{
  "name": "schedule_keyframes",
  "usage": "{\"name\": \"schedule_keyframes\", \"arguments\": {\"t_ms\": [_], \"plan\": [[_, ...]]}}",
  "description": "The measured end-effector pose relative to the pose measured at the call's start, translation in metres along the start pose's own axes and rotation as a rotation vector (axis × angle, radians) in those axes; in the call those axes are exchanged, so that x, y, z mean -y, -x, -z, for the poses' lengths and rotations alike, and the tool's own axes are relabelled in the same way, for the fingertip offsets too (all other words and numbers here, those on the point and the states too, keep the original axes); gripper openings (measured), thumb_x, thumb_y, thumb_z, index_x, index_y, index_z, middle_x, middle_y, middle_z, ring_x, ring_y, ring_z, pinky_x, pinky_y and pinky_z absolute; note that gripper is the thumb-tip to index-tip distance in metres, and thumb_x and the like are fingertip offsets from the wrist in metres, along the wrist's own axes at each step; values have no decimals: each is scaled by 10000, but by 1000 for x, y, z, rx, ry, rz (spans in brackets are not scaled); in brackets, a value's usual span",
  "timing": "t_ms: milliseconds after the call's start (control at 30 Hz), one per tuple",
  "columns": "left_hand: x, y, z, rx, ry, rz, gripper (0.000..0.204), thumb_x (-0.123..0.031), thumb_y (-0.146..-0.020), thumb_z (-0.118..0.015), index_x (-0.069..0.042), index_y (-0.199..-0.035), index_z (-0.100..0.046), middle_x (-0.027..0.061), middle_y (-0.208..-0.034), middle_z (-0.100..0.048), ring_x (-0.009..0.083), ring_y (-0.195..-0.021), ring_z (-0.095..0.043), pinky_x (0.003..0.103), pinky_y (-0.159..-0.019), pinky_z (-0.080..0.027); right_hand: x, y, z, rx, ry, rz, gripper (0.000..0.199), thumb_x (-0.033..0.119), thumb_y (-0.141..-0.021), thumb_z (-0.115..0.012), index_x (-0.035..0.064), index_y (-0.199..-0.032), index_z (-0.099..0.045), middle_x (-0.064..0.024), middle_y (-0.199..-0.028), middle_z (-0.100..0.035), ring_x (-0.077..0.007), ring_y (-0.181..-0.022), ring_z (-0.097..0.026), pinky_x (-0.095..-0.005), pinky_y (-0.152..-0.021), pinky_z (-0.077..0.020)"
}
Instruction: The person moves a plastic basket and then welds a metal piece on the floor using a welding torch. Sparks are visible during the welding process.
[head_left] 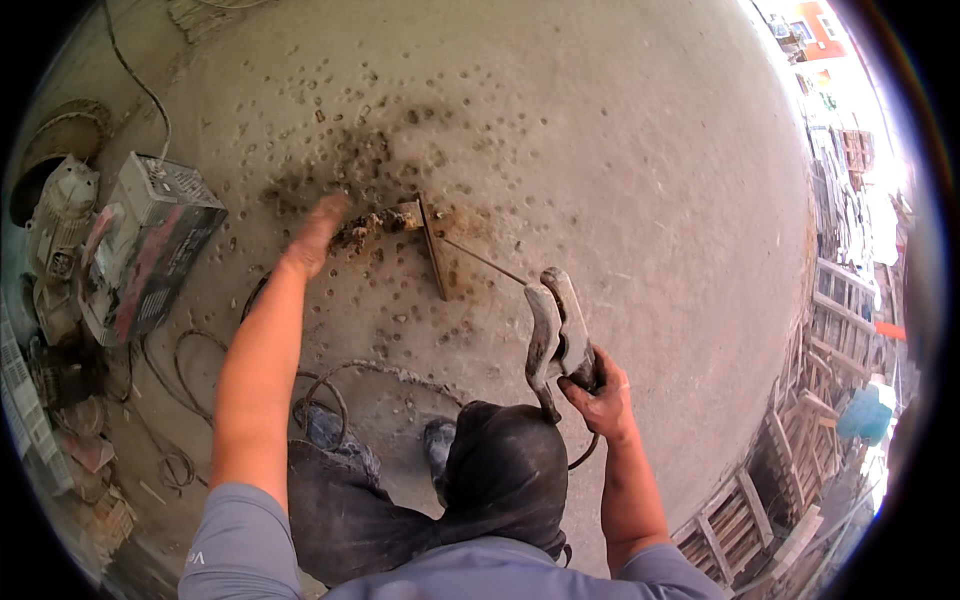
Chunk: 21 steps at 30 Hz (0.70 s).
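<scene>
My right hand (603, 400) is wrapped round the grey handle of a welding electrode holder (572, 325), whose cable drops below my wrist. From the holder's far end a thin welding rod (487, 262) runs left, its tip just short of a narrow rusty metal plate (434, 250). A short, crusted metal stub (375, 228) joins the plate's left side, and both rest on the floor. My left arm reaches far forward. The left hand (318, 235) is beside the stub's left end with its fingers stretched out; I cannot tell whether it touches the stub.
A dusty box-shaped machine (155, 250) stands at the left beside other machine parts (62, 230). Cables (345, 368) loop over the pitted concrete floor (650, 150) near my feet. Wooden pallets (735, 530) and a light-blue container (865, 415) line the right side.
</scene>
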<state>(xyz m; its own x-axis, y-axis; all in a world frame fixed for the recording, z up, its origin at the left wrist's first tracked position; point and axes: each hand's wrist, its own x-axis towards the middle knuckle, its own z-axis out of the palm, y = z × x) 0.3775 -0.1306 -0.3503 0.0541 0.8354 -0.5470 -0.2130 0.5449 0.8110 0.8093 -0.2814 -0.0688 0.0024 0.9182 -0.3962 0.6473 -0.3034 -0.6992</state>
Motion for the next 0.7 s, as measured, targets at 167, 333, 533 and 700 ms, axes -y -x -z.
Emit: {"name": "schedule_keyframes", "arguments": {"t_ms": [167, 333, 533, 700], "plan": [[-33, 20, 69, -578, -486, 1, 554, -560, -922, -606, -30, -1061, -685, 124, -970, -723, 273, -815, -657, 418, -828, -501, -11, 6, 1, -75, -136, 31, 599, 83, -770, -794, -92, -1284, -542, -132, -987, -710, -137, -886, -658, -298, -805, -543], [-43, 45, 47, -137, -1233, -97, 545, -409, -881, -683, -22, -1259, -617, 176, -1252, -636, 351, -1124, -608, 434, -934, -491, -7, 5, 4, -28, -104, -42, 587, 74, -777, -785, -89, -1285, -540, -120, -981, -703, -132, -893, -653, -297, -811, -540], [-19, 15, 8, 206, -1353, 139, 613, -139, -873, -667, -30, -1439, -458, 183, -1470, -465, 349, -1345, -456, 444, -1073, -444, -3, 6, 4, -60, -50, -3, 579, 96, -770, -793, -70, -1274, -562, -120, -973, -708, -131, -884, -656, -302, -804, -539], [-4, 16, -2, 157, -1435, 78, 579, -80, -878, -657, -25, -1418, -457, 210, -1446, -446, 391, -1318, -455, 468, -1066, -453, -15, 12, 4, -116, -60, 23, 567, 102, -772, -789, -68, -1267, -570, -141, -987, -717, -143, -903, -671, -317, -822, -546]]}}
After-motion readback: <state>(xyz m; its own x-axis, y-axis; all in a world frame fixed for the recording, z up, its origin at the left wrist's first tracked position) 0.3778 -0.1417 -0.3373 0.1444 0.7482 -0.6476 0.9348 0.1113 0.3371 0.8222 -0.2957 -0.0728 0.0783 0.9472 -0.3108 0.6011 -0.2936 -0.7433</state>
